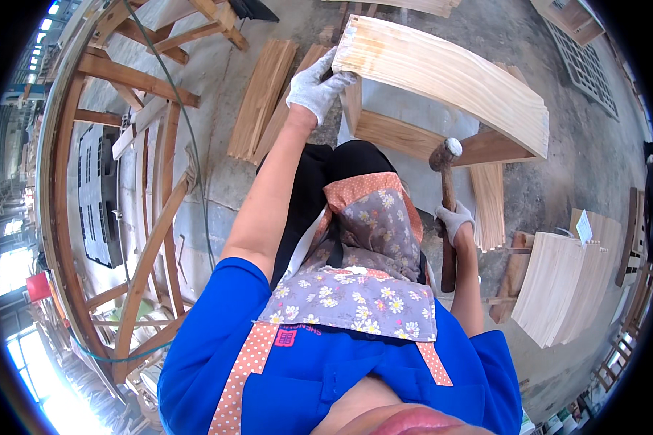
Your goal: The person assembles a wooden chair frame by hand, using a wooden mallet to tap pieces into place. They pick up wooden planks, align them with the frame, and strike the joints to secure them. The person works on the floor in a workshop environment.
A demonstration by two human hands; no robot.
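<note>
In front of me stands a pale wooden box frame (442, 69), open in the middle, with boards joined at its corners. My left hand (318, 88), in a white work glove, grips the frame's near-left corner, thumb on one side and fingers against the board end. A hammer (448, 196) with a wooden handle and a rounded metal head is in my gloved right hand (456, 221). The fingers wrap round the handle. The hammer's head points away from me, close to the frame's lower right board and seemingly apart from it.
Loose wooden boards (265, 98) lie on the concrete floor left of the frame. A stack of pale panels (559, 286) sits at the right. A wooden rack (168, 181) with a dangling cable rises on my left, near a black plastic pallet (98, 196). A grey grid pallet (580, 65) lies far right.
</note>
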